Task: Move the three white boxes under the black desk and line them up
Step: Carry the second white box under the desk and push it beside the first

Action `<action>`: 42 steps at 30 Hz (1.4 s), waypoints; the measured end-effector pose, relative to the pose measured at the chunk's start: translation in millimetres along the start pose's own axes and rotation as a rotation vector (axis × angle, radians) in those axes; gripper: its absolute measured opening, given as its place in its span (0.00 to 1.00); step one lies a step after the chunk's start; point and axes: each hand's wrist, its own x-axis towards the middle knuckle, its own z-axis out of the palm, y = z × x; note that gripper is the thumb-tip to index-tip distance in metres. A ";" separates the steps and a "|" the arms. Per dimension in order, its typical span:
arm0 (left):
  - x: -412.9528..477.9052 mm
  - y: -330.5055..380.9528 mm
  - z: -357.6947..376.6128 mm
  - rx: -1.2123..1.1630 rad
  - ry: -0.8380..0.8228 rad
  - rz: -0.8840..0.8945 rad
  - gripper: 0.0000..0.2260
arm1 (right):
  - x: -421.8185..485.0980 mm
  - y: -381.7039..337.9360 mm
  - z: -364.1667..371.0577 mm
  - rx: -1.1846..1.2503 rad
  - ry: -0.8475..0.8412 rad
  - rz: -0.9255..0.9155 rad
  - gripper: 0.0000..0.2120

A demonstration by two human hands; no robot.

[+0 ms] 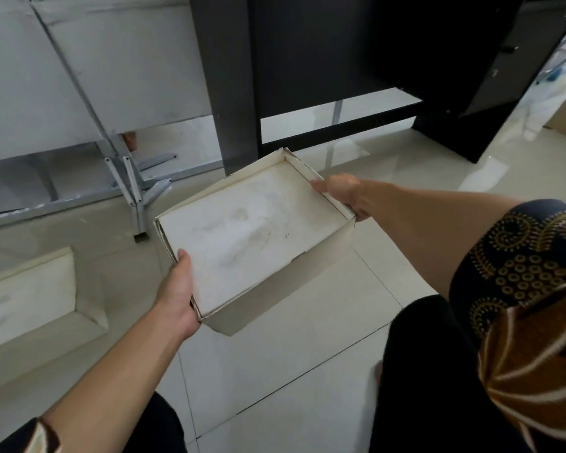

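Observation:
An open white box (249, 230) with a smudged bottom hangs above the tiled floor in the middle of the view. My left hand (177, 292) grips its near left corner, thumb on the rim. On its far right wall my right hand (343, 194) holds the edge. The box is tilted, its far corner close to the black desk (340, 53) and the desk's left leg panel (229, 93). A second white box (30, 289) lies on the floor at the left edge. I see no third box.
A grey metal frame (128, 178) with legs stands left of the desk against a pale wall. The desk's right side panel (464, 132) reaches the floor. Glossy cream tiles (291, 371) cover the floor. My dark-trousered knees fill the lower corners.

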 end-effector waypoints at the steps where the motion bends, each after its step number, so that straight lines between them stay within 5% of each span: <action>1: 1.7 -3.4 5.7 0.009 -0.005 0.006 0.23 | -0.9 3.0 -7.5 -0.002 0.016 -0.006 0.14; 22: 100.0 -132.7 224.1 0.235 0.011 -0.085 0.30 | 83.0 123.7 -229.5 0.082 0.180 0.197 0.15; 26: 132.2 -165.4 273.2 0.238 0.012 -0.046 0.24 | 134.5 153.5 -275.9 0.076 0.179 0.189 0.18; 36: 235.4 -240.0 354.7 0.261 0.077 -0.050 0.28 | 291.3 212.3 -344.6 0.060 0.078 0.107 0.23; 42: 288.4 -251.9 380.6 0.320 0.188 -0.007 0.23 | 360.9 219.0 -347.3 0.134 0.064 0.022 0.21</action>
